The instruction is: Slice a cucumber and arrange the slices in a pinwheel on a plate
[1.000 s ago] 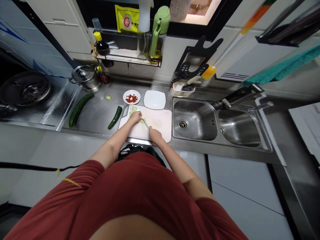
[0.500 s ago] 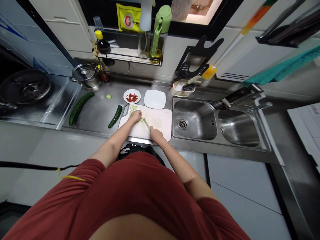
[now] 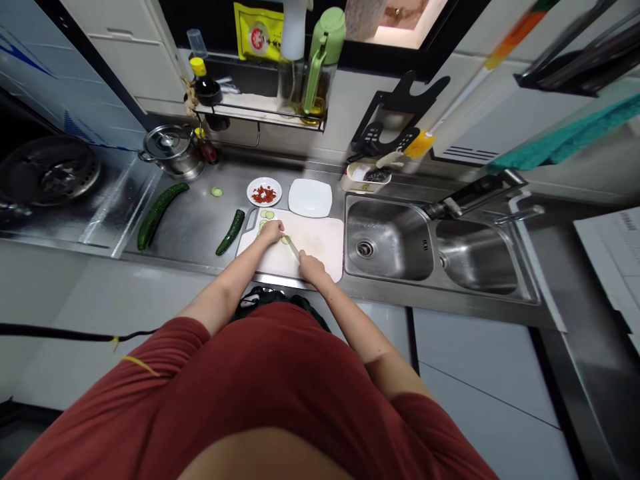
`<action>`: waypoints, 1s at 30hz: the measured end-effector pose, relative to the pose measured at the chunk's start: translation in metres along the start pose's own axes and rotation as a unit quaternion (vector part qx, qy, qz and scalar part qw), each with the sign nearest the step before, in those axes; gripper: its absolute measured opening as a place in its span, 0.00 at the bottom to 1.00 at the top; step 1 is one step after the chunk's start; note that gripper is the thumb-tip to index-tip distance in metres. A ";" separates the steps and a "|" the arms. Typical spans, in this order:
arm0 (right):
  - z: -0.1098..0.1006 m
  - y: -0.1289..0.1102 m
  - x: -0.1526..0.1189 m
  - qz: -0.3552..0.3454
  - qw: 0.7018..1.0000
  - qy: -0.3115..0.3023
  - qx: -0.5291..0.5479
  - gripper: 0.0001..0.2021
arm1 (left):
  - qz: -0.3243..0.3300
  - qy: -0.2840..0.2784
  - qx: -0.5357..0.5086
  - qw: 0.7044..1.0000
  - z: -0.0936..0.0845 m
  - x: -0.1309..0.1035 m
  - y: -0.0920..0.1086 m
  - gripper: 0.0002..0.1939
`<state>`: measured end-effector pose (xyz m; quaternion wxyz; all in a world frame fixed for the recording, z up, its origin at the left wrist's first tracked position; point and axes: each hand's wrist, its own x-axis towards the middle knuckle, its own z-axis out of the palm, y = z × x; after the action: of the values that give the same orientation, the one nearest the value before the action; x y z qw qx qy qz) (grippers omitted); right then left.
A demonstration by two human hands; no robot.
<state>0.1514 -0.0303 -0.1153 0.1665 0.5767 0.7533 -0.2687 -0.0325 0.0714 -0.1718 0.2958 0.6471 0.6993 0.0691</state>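
My right hand is wrapped round the handle of a knife, its blade pointing up and left over the white cutting board. The blade tip meets a pale green cucumber slice. Just left of that slice, my left hand has its fingers curled and pressed together; whatever they hold is hidden. More cucumber slices lie beyond and left of this hand on the board. A cut length of cucumber rests on the steel counter beside the board's left edge.
A plate of chopped red pieces and a white square plate stand behind the board. At the left are a whole cucumber, a cucumber end and a lidded pot. The sink adjoins the board's right.
Both hands, the knife and the cucumber slice stay nearly in place. The view has shifted very slightly.
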 end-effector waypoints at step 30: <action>0.009 0.005 -0.016 0.014 1.000 -0.021 -0.005 0.17 | -0.009 -0.008 -0.008 1.000 -0.006 -0.006 0.005 0.09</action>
<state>0.1602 -0.0471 -0.1143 0.1892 0.5807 0.7428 -0.2743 -0.0316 0.0685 -0.1625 0.3067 0.6387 0.7025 0.0667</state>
